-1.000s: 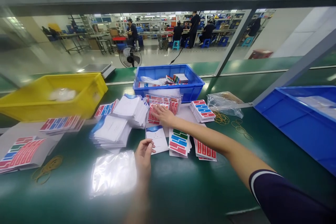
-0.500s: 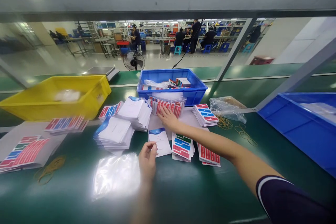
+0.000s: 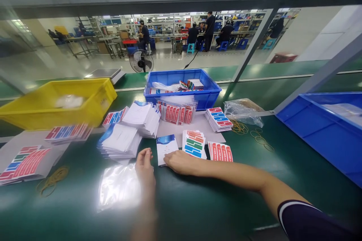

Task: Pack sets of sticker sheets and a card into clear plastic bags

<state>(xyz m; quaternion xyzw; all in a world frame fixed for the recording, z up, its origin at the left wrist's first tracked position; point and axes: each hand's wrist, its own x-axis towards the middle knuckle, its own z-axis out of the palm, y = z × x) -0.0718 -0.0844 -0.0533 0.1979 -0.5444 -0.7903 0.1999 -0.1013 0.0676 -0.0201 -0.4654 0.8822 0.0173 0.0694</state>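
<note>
Your right hand [image 3: 182,162] is on the near edge of the white booklet with a blue top band [image 3: 166,146], mid-worktop [image 3: 198,207]; can't tell if the fingers pinch it. Your left hand [image 3: 144,161] is just left, thumb and fingertips looking closed together, probably nothing held, though it's blurry, by the clear plastic bags [image 3: 117,186]. Multicoloured sticker sheets [image 3: 194,144] sit right of the booklet, white booklet stacks [image 3: 120,141] left, blue plastic bin [image 3: 207,96] far side.
</note>
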